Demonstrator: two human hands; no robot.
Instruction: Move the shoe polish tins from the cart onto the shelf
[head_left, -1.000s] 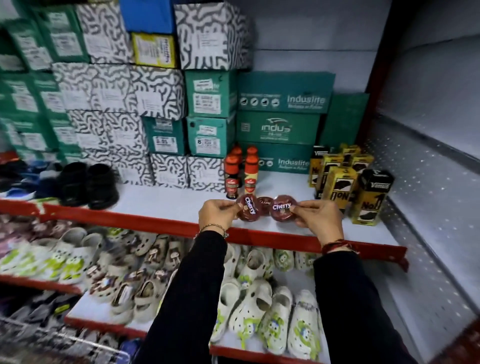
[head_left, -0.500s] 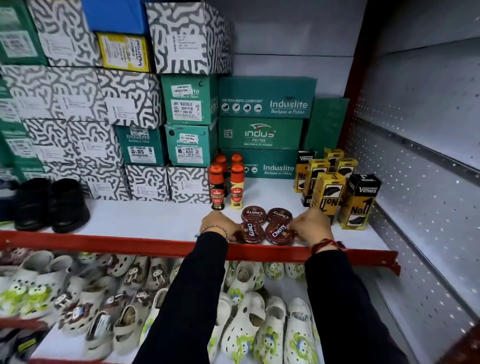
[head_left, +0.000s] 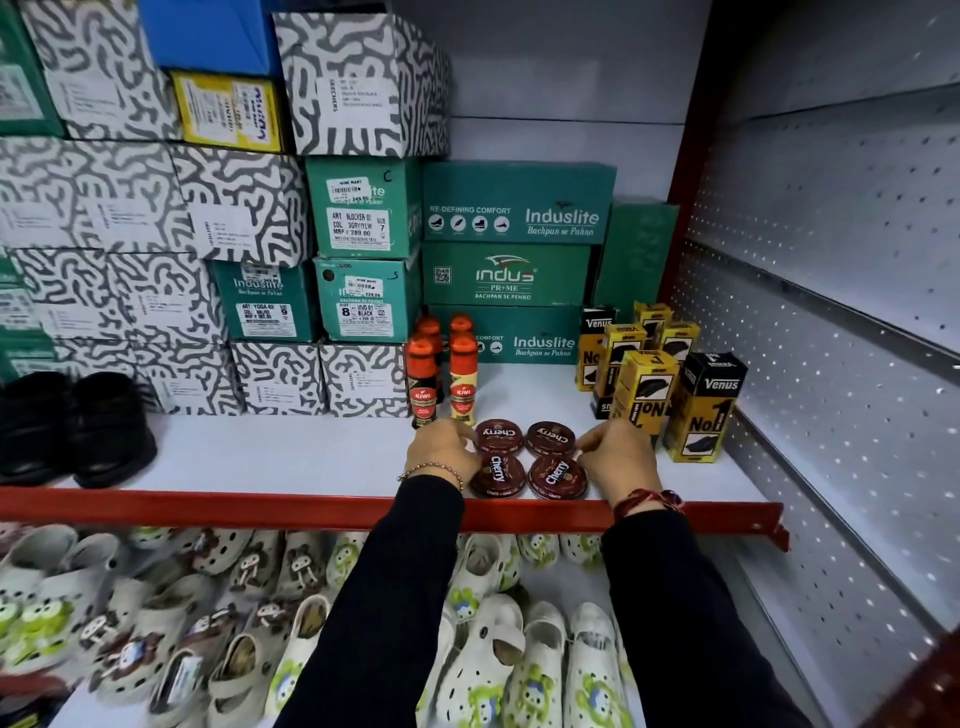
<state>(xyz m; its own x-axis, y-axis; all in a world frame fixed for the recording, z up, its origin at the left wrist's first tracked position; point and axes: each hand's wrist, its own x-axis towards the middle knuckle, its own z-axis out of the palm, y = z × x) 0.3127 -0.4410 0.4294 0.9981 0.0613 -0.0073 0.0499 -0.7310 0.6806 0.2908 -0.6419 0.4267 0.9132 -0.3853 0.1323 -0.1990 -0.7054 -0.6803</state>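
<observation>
Head view: four shoe polish tins (head_left: 527, 460) are being squared into a tidy block near the shelf (head_left: 291, 457) front edge, labels upward for display, bracketed by the left hand (head_left: 441, 454) and right hand (head_left: 618, 457), fingers loosely curled against their sides.

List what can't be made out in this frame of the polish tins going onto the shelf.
- Cart: out of frame in the head view, so any tins left on it can't be counted.
- Left hand and right hand: fingertips curl against the four tins; grip or mere touch is unclear.
- Rear bottles: labels hidden by the front pair.
- Small print on the tin rims: too small.
- Clogs at lower left: blurred.
</observation>
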